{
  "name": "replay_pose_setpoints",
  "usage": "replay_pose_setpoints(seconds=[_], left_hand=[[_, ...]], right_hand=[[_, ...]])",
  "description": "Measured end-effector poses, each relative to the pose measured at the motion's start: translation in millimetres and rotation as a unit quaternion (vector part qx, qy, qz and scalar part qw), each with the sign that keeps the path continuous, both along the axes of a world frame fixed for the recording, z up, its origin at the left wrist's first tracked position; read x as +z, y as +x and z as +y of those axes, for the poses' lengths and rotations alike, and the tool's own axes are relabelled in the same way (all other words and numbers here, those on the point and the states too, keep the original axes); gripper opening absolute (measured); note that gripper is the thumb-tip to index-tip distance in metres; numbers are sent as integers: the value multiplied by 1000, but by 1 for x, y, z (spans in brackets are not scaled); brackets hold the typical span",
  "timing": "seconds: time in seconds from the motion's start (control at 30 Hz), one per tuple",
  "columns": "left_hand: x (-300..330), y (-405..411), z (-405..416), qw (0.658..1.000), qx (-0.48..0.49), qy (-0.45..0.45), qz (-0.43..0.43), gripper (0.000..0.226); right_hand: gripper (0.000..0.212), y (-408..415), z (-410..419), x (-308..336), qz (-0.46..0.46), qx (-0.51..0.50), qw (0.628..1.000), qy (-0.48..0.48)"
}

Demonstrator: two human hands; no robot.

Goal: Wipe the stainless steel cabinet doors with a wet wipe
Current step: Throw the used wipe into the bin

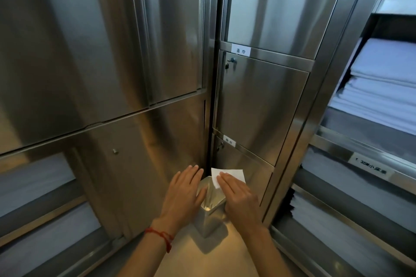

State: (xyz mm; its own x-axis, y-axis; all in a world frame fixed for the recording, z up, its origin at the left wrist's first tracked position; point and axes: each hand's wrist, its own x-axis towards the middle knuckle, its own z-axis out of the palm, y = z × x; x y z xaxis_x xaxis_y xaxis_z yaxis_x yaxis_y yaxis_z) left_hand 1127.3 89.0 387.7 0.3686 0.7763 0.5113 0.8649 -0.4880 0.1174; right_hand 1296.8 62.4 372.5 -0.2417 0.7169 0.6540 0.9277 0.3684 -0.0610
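While the right hand (238, 195) presses a white wet wipe (229, 175) flat against the lowest stainless steel cabinet door (247, 177), fingers extended, its palm hides part of the wipe. The left hand (183, 193) lies open, holding nothing, on the neighbouring steel panel (139, 164). Between them a steel bin (210, 216) stands on the floor, contents unclear. Folded white linen (378, 87) fills the shelves at right; label text is blurred.
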Motion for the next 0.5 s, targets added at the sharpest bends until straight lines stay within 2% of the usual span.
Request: replay_pose_setpoints(seconds=[0.23,0.33,0.43,0.5], left_hand=[[-11,21,71,1000,-9,-24,13,71],[-22,29,106,999,-24,-40,11,69],[-34,37,146,998,-43,-50,11,56],[-43,40,175,995,-62,-75,16,61]], right_hand=[[69,24,68,-15,5,-14,1000,-19],[68,30,101,-24,5,-30,999,-27],[69,32,133,-34,6,-48,998,-35],[70,32,157,-42,8,-63,997,-49]])
